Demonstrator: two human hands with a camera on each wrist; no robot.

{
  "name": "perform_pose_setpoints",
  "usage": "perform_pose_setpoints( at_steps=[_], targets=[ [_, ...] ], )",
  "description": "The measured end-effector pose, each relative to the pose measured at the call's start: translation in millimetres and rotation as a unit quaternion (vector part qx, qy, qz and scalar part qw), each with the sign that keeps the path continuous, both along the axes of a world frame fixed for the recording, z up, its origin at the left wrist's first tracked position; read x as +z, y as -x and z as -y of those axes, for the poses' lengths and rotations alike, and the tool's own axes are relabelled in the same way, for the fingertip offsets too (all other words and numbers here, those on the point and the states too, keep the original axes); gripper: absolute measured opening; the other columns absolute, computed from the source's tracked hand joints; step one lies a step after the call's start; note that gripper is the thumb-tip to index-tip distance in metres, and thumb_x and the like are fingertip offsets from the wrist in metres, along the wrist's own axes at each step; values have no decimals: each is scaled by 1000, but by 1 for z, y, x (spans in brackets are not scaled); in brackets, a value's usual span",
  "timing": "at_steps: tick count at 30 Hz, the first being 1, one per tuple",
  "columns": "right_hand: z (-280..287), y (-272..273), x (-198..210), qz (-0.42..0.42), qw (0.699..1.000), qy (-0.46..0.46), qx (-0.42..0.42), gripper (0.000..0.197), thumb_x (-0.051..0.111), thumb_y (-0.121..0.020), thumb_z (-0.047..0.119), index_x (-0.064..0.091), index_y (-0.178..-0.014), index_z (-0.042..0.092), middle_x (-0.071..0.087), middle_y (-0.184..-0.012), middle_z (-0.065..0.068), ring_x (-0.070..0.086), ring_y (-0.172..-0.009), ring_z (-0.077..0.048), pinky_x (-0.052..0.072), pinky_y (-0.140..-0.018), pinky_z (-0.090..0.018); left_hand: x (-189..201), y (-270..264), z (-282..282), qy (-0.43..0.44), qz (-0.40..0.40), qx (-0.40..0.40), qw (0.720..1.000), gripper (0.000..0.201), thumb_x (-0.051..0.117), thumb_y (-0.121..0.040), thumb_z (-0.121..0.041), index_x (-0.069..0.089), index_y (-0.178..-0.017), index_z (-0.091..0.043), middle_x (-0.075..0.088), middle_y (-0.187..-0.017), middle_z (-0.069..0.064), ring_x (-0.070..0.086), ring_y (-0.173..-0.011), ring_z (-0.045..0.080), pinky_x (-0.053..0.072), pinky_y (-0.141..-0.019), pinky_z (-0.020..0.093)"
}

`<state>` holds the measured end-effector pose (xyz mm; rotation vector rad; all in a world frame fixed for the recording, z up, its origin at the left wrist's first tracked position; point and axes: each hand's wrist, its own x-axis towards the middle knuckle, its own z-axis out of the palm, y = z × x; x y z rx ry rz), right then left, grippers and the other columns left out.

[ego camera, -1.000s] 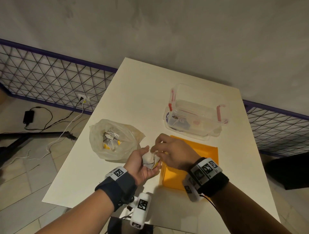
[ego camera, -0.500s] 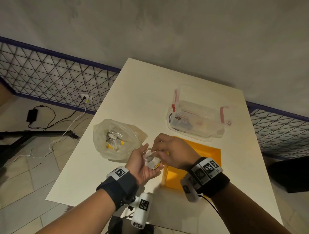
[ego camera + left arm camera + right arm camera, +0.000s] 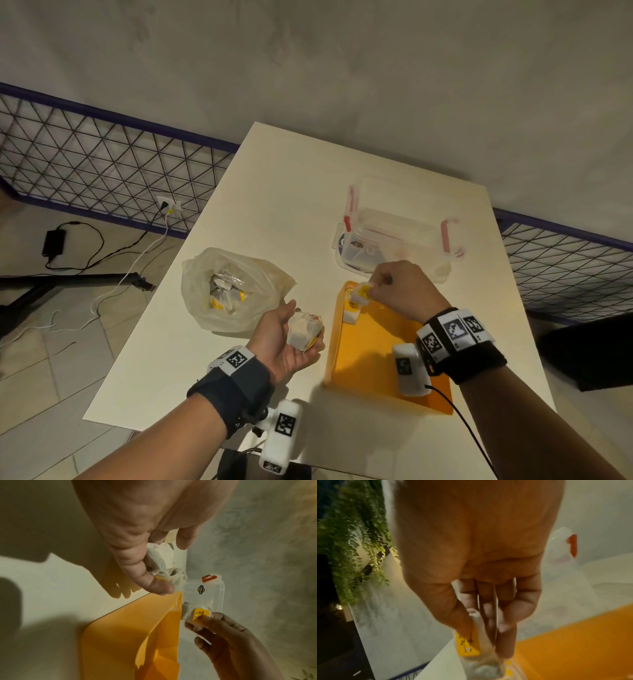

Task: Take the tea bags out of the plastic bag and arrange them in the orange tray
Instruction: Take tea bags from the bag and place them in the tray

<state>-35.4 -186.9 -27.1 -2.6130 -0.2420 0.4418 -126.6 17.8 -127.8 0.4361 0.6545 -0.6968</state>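
A clear plastic bag with several tea bags inside lies on the table's left side. The orange tray sits to its right. My left hand is palm up beside the tray, its fingers cupped round a small bunch of tea bags. My right hand pinches one tea bag with a yellow tag over the tray's far left corner. Another tea bag lies in that corner just below it.
A clear lidded container with red clasps stands just beyond the tray, close to my right hand. The white table ends at a grey wall. Wire fencing and cables are on the floor to the left.
My right hand has left the left palm and moved right to the tray's far left corner, carrying one tea bag. My left hand stays put with the rest.
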Motion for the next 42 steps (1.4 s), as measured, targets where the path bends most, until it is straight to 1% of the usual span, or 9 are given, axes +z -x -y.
perform_pose_setpoints(
  at_steps=[8, 11, 14, 18, 23, 28, 33, 40, 42],
  targets=[
    [-2, 19, -36, -224, 971, 30, 72, 5, 67, -85, 8, 66, -81, 11, 74, -75, -12, 75, -71, -16, 53, -60, -27, 0, 2, 1, -23, 5, -4, 1000, 52, 46, -95, -47, 54, -119, -2, 61, -92, 19, 62, -61, 27, 54, -51, 28],
    [-4, 13, -49, -203, 978, 29, 26, 3, 67, -87, 12, 67, -86, 9, 75, -75, -17, 74, -68, -23, 52, -61, -30, 3, 3, 2, -27, 8, -3, 1000, 51, 46, -95, -46, 54, -119, -2, 62, -91, 18, 62, -61, 27, 54, -51, 27],
    [-7, 7, -53, -163, 985, 50, 18, 9, 67, -88, 13, 64, -79, 13, 74, -70, -15, 69, -56, -17, 53, -59, -29, 5, 3, 2, -25, 11, -5, 1000, 49, 46, -95, -46, 54, -116, -3, 61, -90, 18, 62, -60, 27, 53, -51, 26],
    [-10, 2, -55, -118, 990, 77, 15, 17, 65, -88, 12, 58, -72, 13, 74, -70, -15, 73, -62, -23, 61, -70, -40, 4, 4, 2, -27, 9, -5, 1000, 50, 48, -94, -46, 54, -118, -3, 61, -91, 18, 62, -61, 27, 54, -51, 27],
    [-15, 1, -50, -71, 992, 97, 23, 13, 63, -88, 10, 59, -75, 10, 73, -70, -12, 73, -61, -23, 56, -68, -32, 1, 4, 2, -28, 5, 0, 1000, 50, 50, -93, -46, 54, -120, -3, 61, -93, 19, 62, -63, 28, 55, -52, 29],
    [-17, -2, -51, -69, 993, 99, 13, 22, 63, -88, 9, 53, -70, 16, 63, -64, -3, 73, -64, -26, 57, -70, -34, 3, 4, 4, -30, 5, 0, 1000, 49, 50, -94, -45, 55, -118, -3, 61, -94, 19, 61, -64, 28, 55, -52, 28],
    [-21, -4, -57, -47, 989, 139, 9, 13, 67, -85, 17, 64, -78, 6, 71, -79, -12, 71, -73, -27, 59, -75, -39, 4, 4, 4, -27, 3, 1, 1000, 52, 50, -94, -45, 55, -121, -1, 60, -98, 20, 61, -69, 30, 56, -55, 31],
    [-20, 1, -47, -23, 992, 122, -6, 15, 67, -84, 23, 62, -78, 10, 68, -80, -9, 67, -74, -27, 58, -74, -39, 6, 1, 3, -25, -7, 11, 1000, 50, 53, -94, -43, 55, -123, -3, 59, -106, 22, 64, -75, 33, 60, -62, 38],
    [-19, 7, -39, 20, 995, 100, 17, 10, 64, -85, 25, 59, -79, 19, 65, -82, -3, 62, -78, -23, 54, -74, -36, 5, 1, 2, -23, -10, 17, 1000, 48, 57, -92, -38, 55, -125, -3, 60, -108, 22, 65, -83, 35, 60, -72, 42]
  ],
)
